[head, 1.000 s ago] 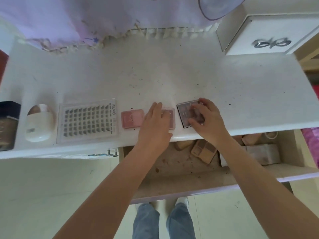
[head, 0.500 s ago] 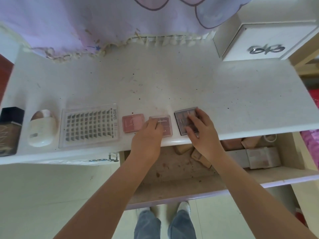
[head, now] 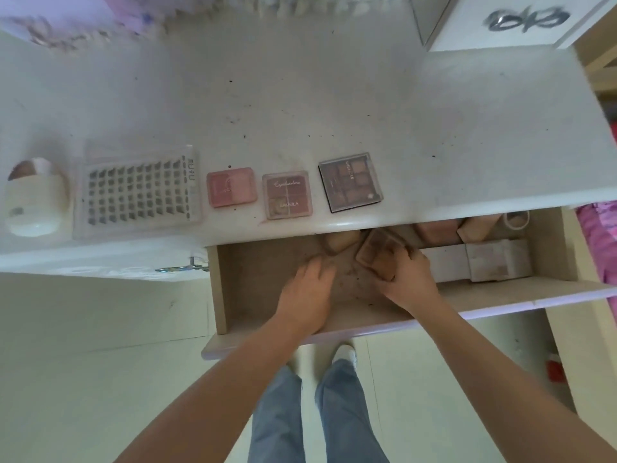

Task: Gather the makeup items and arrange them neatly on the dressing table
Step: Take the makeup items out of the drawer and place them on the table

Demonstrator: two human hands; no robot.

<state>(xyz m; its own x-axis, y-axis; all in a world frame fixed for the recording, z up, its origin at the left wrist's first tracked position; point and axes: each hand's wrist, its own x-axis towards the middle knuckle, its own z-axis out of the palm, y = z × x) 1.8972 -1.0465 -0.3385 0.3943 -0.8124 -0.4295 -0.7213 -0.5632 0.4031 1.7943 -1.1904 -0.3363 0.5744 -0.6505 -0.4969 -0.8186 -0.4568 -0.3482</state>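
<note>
In the open drawer (head: 230, 295) at the lower middle of the frame, the right hand (head: 405, 279) grips a brown clear-lidded palette (head: 375, 253), fingers curled round its near edge. The left hand (head: 309, 289) reaches in beside it, fingers bent down toward the drawer floor near a tan sponge-like item (head: 340, 240); whether it grasps anything I cannot tell.

To do this step well, the palette should probably be lifted flat, lid up, clear of the tabletop's front lip, then set down right of the dark nine-pan palette (head: 350, 182), square with the row along the dressing table (head: 334, 105) edge. More pinkish and pale boxes lie at the drawer's right, so gathering seems well short of done.

Readable writing: the pink four-pan palette (head: 288, 195) shows a script word like "Eyeshadow" and, lower, what looks like "LAMEILA". The dark palette's vertical lettering and that on the lash tray (head: 138, 192) are too blurred to read. A pink compact (head: 231, 187) sits between tray and four-pan palette.
</note>
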